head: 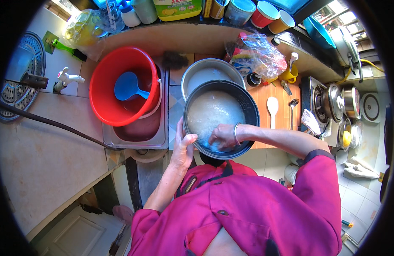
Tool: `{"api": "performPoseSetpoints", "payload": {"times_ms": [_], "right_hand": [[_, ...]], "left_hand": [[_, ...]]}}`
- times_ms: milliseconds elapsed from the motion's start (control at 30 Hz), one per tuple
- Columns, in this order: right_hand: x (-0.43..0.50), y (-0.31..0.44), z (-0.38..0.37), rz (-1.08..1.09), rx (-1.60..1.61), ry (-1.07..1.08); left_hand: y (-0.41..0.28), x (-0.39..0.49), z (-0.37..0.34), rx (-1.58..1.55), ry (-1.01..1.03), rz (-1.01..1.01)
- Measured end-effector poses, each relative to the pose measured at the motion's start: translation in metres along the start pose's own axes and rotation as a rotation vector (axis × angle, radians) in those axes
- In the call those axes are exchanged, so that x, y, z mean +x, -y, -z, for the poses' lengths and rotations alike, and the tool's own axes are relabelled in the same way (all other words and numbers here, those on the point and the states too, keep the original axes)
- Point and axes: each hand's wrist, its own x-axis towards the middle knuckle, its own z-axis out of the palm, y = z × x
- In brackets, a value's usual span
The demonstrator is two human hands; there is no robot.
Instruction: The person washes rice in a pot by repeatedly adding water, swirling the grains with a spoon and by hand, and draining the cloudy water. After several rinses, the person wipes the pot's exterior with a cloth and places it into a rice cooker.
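Note:
A dark rice cooker inner pot (253, 110) is at the counter's front edge, its far side overlapping a metal basin (213, 62) of cloudy liquid. My left hand (183, 148) grips the pot's left rim, thumb on top and fingers down the outer wall. Inside the pot is cloudy whitish water (216, 107); pale grains seem to lie in it, though blur makes them unclear. My right hand (224, 136), with a bangle at the wrist, reaches over the right rim into this water. Its fingertips are submerged, so whether they hold anything is hidden.
Left of the pot, a red bucket (98, 92) holding a blue dipper (125, 86) stands in the sink (165, 128). To the right lie a white rice paddle (272, 107) and a metal ladle (293, 105), before a gas stove (307, 92). A hose (62, 126) crosses the left counter.

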Motion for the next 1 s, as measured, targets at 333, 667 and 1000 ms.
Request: {"api": "performPoseSetpoints", "payload": {"times_ms": [333, 667, 1000], "right_hand": [[0.033, -0.014, 0.042, 0.032, -0.853, -0.624], [-0.004, 0.024, 0.017, -0.019, -0.234, -0.009], [0.037, -0.003, 0.036, 0.142, -0.432, -0.612]], "left_hand": [[-0.009, -0.005, -0.002, -0.044, -0.013, -0.099], [-0.007, 0.002, -0.002, -0.042, 0.008, -0.083], [-0.008, 0.0, -0.006, -0.014, 0.03, -0.068]]}}
